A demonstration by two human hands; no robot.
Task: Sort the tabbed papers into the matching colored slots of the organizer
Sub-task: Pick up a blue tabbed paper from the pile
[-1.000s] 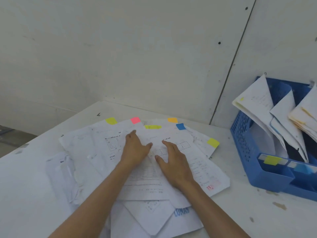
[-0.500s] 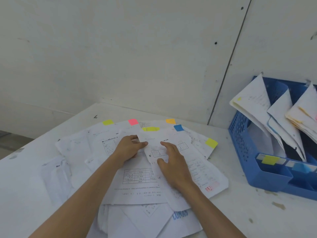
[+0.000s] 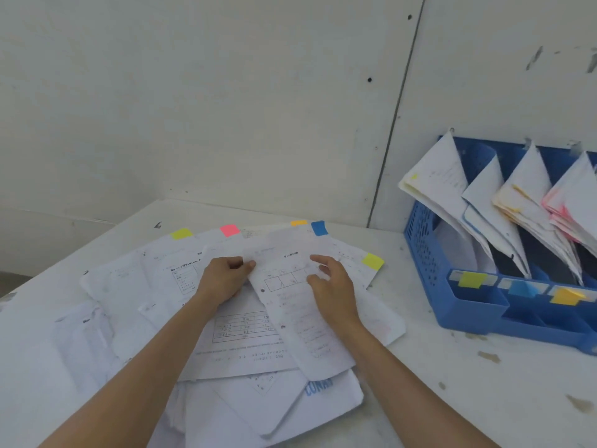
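Observation:
A loose pile of white papers (image 3: 135,286) lies on the table, with coloured tabs along its far edge: yellow-green (image 3: 181,233), pink (image 3: 230,230), orange (image 3: 298,223), blue (image 3: 319,227) and yellow (image 3: 373,261). On top is a printed sheet (image 3: 290,318) whose far end curls up off the pile; its own tab is hidden. My left hand (image 3: 226,279) pinches this sheet's left edge. My right hand (image 3: 334,289) grips its right side with curled fingers. The blue organizer (image 3: 423,253) stands to the right, apart from both hands, with yellow (image 3: 470,279), blue (image 3: 520,289) and orange (image 3: 567,295) slot labels.
Sorted papers (image 3: 445,182) lean in the organizer's slots, the rightmost bundle pink-edged. A white wall rises close behind the table. A strip of bare, stained tabletop (image 3: 484,383) separates the pile from the organizer. The table's left edge drops off at the far left.
Both hands went from lying flat on the pile to gripping the top sheet. Its far end has lifted and now covers the yellow tab seen earlier.

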